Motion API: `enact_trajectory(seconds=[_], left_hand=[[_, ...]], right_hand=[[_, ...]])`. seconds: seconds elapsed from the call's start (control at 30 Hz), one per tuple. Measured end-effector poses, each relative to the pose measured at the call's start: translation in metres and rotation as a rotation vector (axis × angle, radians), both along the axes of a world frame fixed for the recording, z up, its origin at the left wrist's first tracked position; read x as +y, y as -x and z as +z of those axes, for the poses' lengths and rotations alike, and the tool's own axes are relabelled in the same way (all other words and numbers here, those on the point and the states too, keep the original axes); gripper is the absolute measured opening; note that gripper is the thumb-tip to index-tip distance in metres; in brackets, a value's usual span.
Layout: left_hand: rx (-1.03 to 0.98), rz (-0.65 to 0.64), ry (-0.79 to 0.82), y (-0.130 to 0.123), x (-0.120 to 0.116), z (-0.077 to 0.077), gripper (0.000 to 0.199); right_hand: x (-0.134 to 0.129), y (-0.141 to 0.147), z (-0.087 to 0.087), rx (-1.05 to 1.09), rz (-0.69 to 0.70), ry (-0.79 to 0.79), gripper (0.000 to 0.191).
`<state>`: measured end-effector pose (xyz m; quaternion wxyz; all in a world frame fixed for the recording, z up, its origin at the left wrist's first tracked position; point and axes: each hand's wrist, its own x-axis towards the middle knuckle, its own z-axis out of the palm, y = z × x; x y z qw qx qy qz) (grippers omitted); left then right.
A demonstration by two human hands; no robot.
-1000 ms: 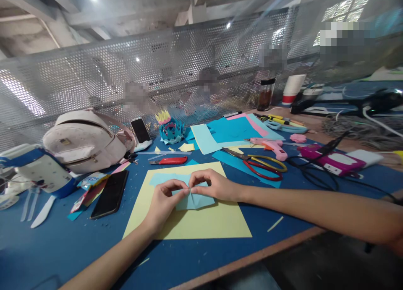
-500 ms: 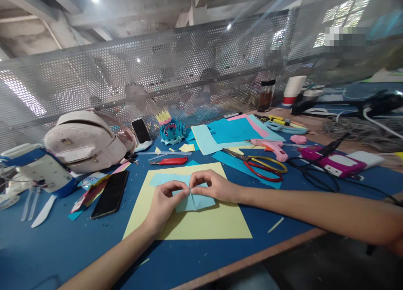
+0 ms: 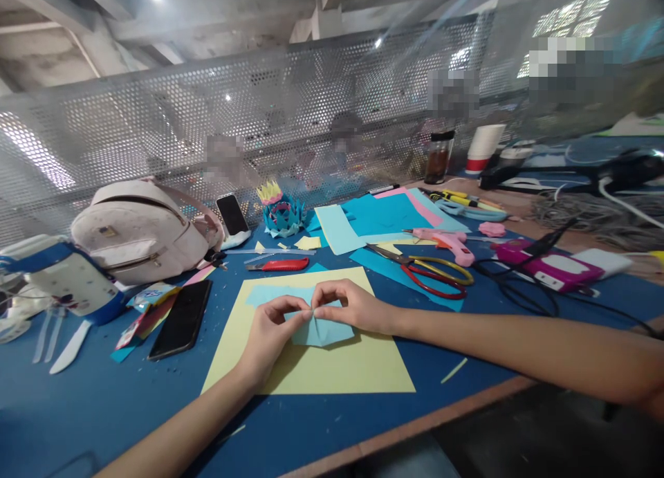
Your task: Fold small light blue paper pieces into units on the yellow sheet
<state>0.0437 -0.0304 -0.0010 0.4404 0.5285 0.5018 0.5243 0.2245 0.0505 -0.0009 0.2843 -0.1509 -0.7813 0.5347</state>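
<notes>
Between my two hands is a light blue piece of paper (image 3: 324,333), creased and raised at its middle. My left hand (image 3: 274,329) pinches it with thumb and index finger. From the other side, the fingertips of my right hand (image 3: 357,308) pinch the same spot, touching the left ones. Beneath both hands lies a yellow sheet of paper (image 3: 332,375) on the blue table. Another light blue piece (image 3: 264,295) rests on the yellow sheet behind my left hand. My fingers cover part of the held paper's crease.
Beyond the yellow sheet lie a red utility knife (image 3: 285,265), scissors (image 3: 436,279) and a pink glue gun (image 3: 451,243). A phone (image 3: 181,320), a mug (image 3: 77,281) and a backpack (image 3: 140,236) stand or lie left. A paper lotus (image 3: 284,215) sits behind. Black cables (image 3: 511,291) run right.
The lower edge of the held light blue paper has shifted slightly. Both hands keep their pinch in nearly the same place.
</notes>
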Motion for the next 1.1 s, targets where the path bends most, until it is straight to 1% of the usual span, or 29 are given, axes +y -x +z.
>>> enact_trajectory(seconds=[0.13,0.23,0.4,0.63,0.73,0.83,0.9,1.0,1.1], left_hand=[[-0.004,-0.007,0.021,0.003,0.003,-0.002,0.028],[0.021,0.013,0.056,0.008,0.006,-0.005,0.028],[0.06,0.063,0.084,0.014,0.01,-0.006,0.028],[0.024,0.07,0.125,0.012,0.007,-0.002,0.032],[0.005,0.053,0.153,0.013,0.008,0.0,0.032],[-0.018,0.003,0.191,0.015,0.011,0.001,0.041],[-0.019,-0.008,0.204,0.017,0.012,0.001,0.042],[-0.009,0.022,0.203,0.02,0.013,-0.001,0.039],[-0.006,0.047,0.197,0.022,0.011,-0.003,0.043]], right_hand=[[0.002,-0.002,0.002,0.001,-0.059,-0.043,0.027],[0.006,-0.003,0.001,-0.024,-0.112,-0.052,0.027],[0.012,-0.001,-0.003,-0.011,-0.15,0.052,0.036],[0.013,0.002,-0.008,0.008,-0.167,0.135,0.041],[0.013,0.001,-0.006,0.008,-0.192,0.139,0.041],[0.013,0.0,-0.002,0.01,-0.236,0.143,0.041],[0.014,-0.001,0.0,0.0,-0.242,0.163,0.043],[0.015,-0.001,0.0,-0.028,-0.223,0.203,0.046],[0.015,-0.001,-0.002,-0.031,-0.246,0.222,0.047]])
